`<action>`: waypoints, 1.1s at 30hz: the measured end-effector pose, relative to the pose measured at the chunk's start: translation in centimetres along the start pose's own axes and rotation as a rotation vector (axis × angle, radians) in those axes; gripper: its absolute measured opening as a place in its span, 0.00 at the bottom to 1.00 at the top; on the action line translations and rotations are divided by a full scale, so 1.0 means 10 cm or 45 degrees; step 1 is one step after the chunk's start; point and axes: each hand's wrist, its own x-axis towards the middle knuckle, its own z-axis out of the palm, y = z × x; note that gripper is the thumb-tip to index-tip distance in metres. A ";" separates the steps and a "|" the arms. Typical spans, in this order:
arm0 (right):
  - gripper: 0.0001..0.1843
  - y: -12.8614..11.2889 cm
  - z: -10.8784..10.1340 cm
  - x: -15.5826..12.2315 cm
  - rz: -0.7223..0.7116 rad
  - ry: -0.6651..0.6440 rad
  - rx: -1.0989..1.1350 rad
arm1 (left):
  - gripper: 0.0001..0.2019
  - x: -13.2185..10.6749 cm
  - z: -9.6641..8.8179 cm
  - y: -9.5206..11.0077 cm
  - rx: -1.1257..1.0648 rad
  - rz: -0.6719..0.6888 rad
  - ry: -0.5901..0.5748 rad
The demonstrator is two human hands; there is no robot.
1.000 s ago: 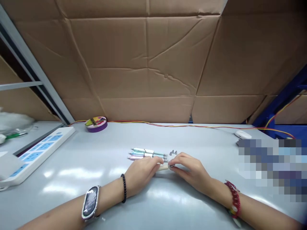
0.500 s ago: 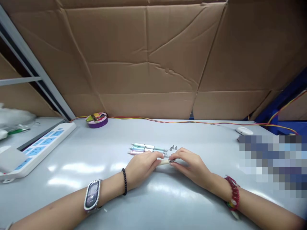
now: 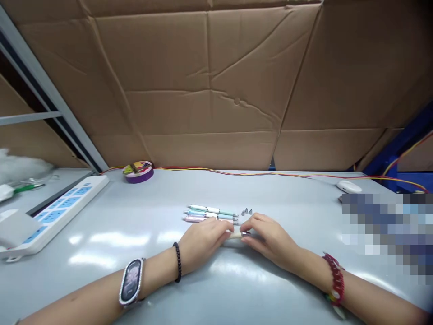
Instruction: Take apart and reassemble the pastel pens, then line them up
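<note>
A cream-coloured pen barrel [image 3: 234,235] lies level just above the table, between my two hands. My left hand [image 3: 204,238] is closed around its left part and hides that end. At the barrel's right end, my right hand [image 3: 272,234] pinches a small silver pen tip [image 3: 246,234] between thumb and fingers. Whether the tip is joined to the barrel I cannot tell. Just beyond my left hand several pens in green, blue and pink [image 3: 211,215] lie side by side. Small metal cone tips [image 3: 246,211] stand by the pens' right ends.
A white power strip [image 3: 64,210] runs along the left side. At the back sit a purple round tin [image 3: 138,172] and red and yellow wires [image 3: 230,173] below the cardboard wall [image 3: 203,108]. A white rounded object [image 3: 348,186] and a blurred-out patch are on the right.
The view has shifted slightly, so everything sits a little lower. My right fingers have drawn slightly right along the tip, and more of the tip shows. Both hands keep their hold.
</note>
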 end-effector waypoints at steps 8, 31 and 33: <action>0.11 0.02 0.00 0.00 -0.095 0.001 -0.014 | 0.12 -0.01 0.00 0.00 -0.001 0.048 0.015; 0.11 0.07 -0.02 0.01 -0.132 -0.072 0.153 | 0.12 0.00 -0.01 -0.02 -0.538 -0.182 -0.067; 0.12 0.08 -0.01 0.01 -0.155 -0.017 0.161 | 0.12 0.01 -0.01 -0.03 -0.637 -0.221 -0.076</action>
